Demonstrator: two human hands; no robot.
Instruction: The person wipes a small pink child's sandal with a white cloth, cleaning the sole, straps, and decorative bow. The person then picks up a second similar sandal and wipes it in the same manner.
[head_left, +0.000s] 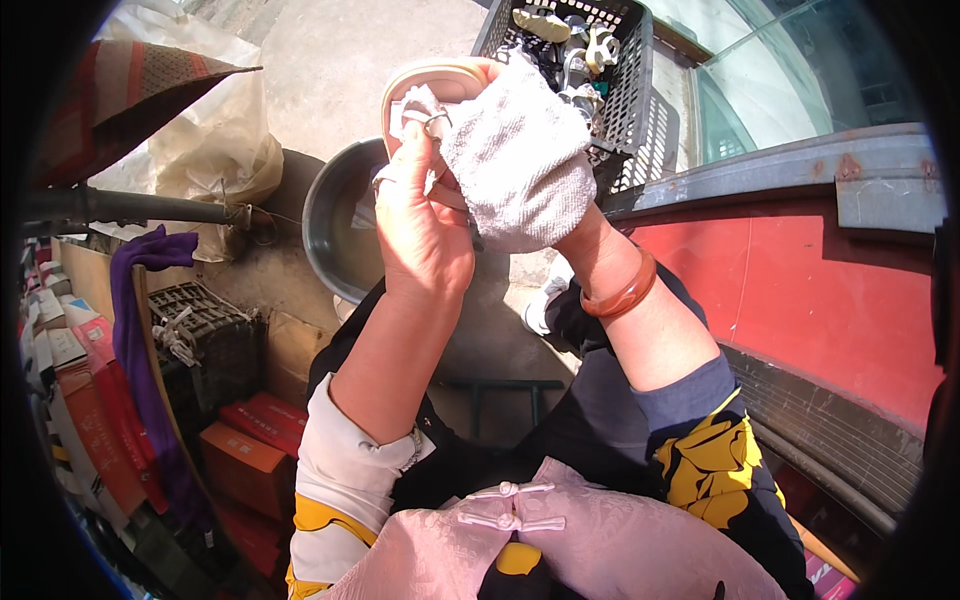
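Note:
A pale sandal (429, 81) with a metal buckle is held up in front of me, its sole tilted away at the top. My left hand (420, 195) grips it by the straps, thumb near the buckle. A white terry cloth (521, 161) drapes over my right hand (589, 225), covering the fingers; only the wrist side shows, with a reddish-brown bangle (622, 286) farther down. The cloth lies against the sandal's right side. Below and left of the sandal stands a dark round basin (319, 225) with murky liquid in it.
A black plastic crate (637, 75) holding several sandals stands at the far right. Glass panels (787, 82) and a red panel (810, 270) line the right. Shoe boxes (247, 457), a purple cloth (135, 322) and a plastic bag (217, 142) crowd the left.

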